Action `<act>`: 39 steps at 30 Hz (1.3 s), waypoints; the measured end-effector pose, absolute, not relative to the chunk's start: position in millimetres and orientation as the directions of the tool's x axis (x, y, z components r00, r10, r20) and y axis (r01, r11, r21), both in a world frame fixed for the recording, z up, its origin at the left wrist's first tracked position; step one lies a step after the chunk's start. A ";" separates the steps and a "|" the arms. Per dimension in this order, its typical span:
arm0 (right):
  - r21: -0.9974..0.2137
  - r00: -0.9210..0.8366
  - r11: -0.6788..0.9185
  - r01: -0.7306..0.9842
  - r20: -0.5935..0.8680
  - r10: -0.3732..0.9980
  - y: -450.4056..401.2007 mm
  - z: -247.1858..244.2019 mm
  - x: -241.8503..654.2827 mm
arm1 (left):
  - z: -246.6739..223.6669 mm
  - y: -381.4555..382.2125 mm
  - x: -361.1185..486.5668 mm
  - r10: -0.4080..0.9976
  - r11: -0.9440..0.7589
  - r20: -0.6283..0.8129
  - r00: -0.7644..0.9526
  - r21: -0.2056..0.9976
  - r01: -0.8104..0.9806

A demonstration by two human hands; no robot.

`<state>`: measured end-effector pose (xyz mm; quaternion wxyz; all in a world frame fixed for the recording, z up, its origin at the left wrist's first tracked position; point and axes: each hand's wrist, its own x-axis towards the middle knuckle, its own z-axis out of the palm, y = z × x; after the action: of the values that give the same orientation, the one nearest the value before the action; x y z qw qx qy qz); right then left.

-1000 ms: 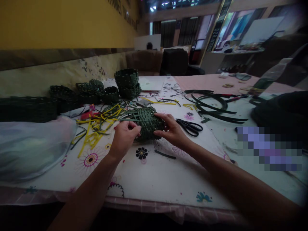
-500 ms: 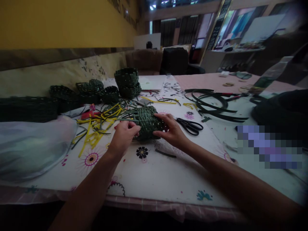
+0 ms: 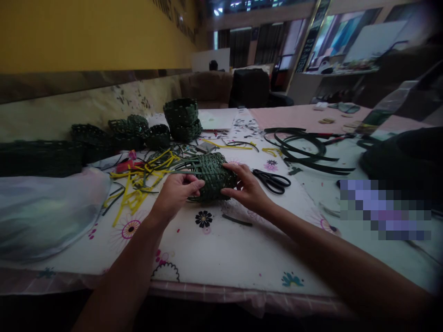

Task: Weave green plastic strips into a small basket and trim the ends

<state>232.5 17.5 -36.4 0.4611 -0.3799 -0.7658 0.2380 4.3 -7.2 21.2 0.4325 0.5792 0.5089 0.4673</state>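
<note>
A dark green woven basket [image 3: 212,177] lies on its side on the flowered tablecloth [image 3: 221,258], its loose strips pointing left. My right hand [image 3: 245,185] grips its right end, thumb below and fingers above. At the left side, among the loose strips, my left hand [image 3: 180,190] is closed with thumb against fingers; the strip ends at its fingertips are partly hidden. Black scissors [image 3: 273,181] lie just right of my right hand. A short green strip [image 3: 237,220] rests on the cloth in front of the basket.
Yellow and green strip scraps [image 3: 138,189] lie left of the basket, beside a filled plastic bag [image 3: 48,212]. Finished green baskets [image 3: 182,119] stand behind. Coiled green strips [image 3: 304,147] and a bottle [image 3: 386,110] are at the right.
My left hand has shifted slightly at the basket's left side, its thumb a little further right. My right hand keeps its grip on the basket. The view has moved slightly.
</note>
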 end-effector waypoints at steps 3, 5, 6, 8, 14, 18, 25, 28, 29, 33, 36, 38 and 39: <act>-0.720 -0.283 0.596 0.357 0.525 0.803 17.4 -36.6 232.7 | 20.9 -5.2 3.6 0.993 -0.098 0.087 0.081 0.984 0.147; -0.724 -0.280 0.590 0.357 0.520 0.807 17.5 -36.9 232.9 | 20.8 -4.0 2.9 0.992 -0.083 0.073 0.100 0.991 0.103; -0.726 -0.276 0.588 0.356 0.520 0.808 17.7 -37.2 233.1 | 20.9 -3.5 2.1 0.992 -0.075 0.066 0.111 0.994 0.079; -0.730 -0.264 0.585 0.354 0.522 0.811 18.4 -38.0 233.3 | 21.4 -2.7 -0.1 0.989 -0.056 0.048 0.142 0.997 0.049; -0.727 -0.251 0.587 0.356 0.530 0.810 19.4 -39.9 232.7 | 21.5 -2.0 -3.7 0.992 -0.018 0.013 0.129 0.999 0.034; -0.738 -0.241 0.578 0.348 0.525 0.816 18.4 -39.3 232.0 | 21.4 -1.8 -2.5 0.995 -0.012 0.013 0.098 1.000 -0.011; -0.732 -0.235 0.587 0.346 0.538 0.810 17.1 -39.6 230.5 | 23.0 0.3 -6.9 0.990 0.068 -0.066 0.123 0.998 -0.014; -0.743 -0.224 0.580 0.334 0.535 0.815 16.7 -39.8 230.3 | 22.2 1.5 -6.5 0.992 0.057 -0.055 0.114 0.998 -0.014; -0.744 -0.223 0.578 0.337 0.533 0.816 16.5 -40.0 230.4 | 21.9 1.8 -6.0 0.991 0.060 -0.057 0.120 0.998 -0.015; -0.721 -0.230 0.585 0.372 0.539 0.811 16.2 -40.9 230.9 | 21.5 1.9 -4.2 0.991 0.072 -0.069 0.116 0.997 -0.017; -0.719 -0.234 0.596 0.358 0.549 0.803 16.3 -41.5 230.8 | 21.8 1.1 -3.0 0.992 0.066 -0.064 0.107 0.998 -0.013; -0.722 -0.234 0.597 0.350 0.550 0.802 16.2 -41.6 230.5 | 22.1 0.4 -1.8 0.993 0.045 -0.045 0.109 0.999 0.001; -0.722 -0.233 0.597 0.350 0.550 0.802 16.0 -41.5 230.2 | 22.2 0.0 -1.0 0.994 0.029 -0.030 0.109 1.000 0.010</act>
<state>230.2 16.0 -41.5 0.4859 -0.3841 -0.7499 0.2325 -1.0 0.0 22.2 0.5317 0.5212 0.4813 0.4626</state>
